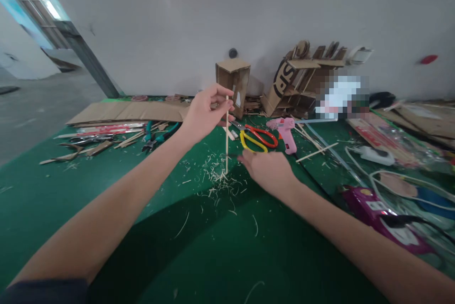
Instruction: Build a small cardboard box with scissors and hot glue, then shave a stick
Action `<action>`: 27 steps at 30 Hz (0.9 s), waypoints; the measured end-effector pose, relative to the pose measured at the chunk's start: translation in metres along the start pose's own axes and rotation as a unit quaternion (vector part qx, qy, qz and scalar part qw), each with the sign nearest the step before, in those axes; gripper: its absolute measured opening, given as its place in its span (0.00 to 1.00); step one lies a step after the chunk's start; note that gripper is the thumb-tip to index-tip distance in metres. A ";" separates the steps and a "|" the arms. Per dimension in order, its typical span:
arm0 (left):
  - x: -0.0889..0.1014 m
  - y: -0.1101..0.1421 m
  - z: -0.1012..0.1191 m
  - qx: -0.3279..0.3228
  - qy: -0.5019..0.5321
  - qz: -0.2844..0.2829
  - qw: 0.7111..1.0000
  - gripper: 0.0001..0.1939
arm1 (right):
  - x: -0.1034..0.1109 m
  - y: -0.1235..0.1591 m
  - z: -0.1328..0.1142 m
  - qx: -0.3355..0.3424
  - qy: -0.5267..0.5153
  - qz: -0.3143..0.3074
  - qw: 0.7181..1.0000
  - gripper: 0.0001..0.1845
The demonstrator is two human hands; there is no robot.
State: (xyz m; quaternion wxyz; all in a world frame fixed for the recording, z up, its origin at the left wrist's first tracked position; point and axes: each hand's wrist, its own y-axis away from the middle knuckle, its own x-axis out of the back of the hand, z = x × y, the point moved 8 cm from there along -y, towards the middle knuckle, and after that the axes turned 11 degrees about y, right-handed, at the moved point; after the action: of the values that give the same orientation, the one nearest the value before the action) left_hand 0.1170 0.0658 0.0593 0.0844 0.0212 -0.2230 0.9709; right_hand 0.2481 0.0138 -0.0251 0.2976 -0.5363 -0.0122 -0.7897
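My left hand [209, 109] pinches the top of a thin wooden stick [227, 140], which stands upright with its lower end down on the green table [142, 261]. Curled wood shavings [216, 181] lie scattered around the stick's foot. My right hand [270, 171] is closed, to the right of the stick. From its fingertips a small dark blade [232, 155] reaches across to the stick; motion blur and the fingers hide the rest of it. Just beyond my right hand lie scissors [261, 137] with one red and one yellow handle.
Behind stand a cardboard box [232, 64] and a cardboard shelf [284, 88]. A pink glue gun [286, 134] lies right of the scissors. Pliers [151, 140] and a cardboard strip [131, 112] are at left. A purple power strip [387, 221] and cables crowd the right.
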 end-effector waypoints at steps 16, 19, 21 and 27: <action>0.001 -0.003 -0.007 0.018 0.003 -0.005 1.000 0.08 | -0.006 0.005 -0.004 0.010 -0.001 0.001 1.000 0.22; 0.001 -0.004 -0.008 0.014 0.007 -0.008 1.000 0.09 | -0.001 0.004 0.000 0.002 -0.001 0.021 1.000 0.23; -0.002 -0.003 -0.006 0.010 0.007 -0.016 1.000 0.09 | 0.010 -0.003 0.010 -0.023 0.004 0.046 0.999 0.25; -0.008 0.001 0.003 0.008 -0.001 -0.035 0.999 0.08 | 0.014 -0.002 0.009 -0.047 0.007 0.058 0.997 0.25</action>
State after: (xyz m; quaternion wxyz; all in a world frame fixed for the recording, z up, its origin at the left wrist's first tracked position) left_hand 0.1242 0.0624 0.0606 0.1174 0.0309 -0.2147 0.9691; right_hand 0.2508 0.0120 -0.0084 0.3171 -0.5442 0.0580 -0.7745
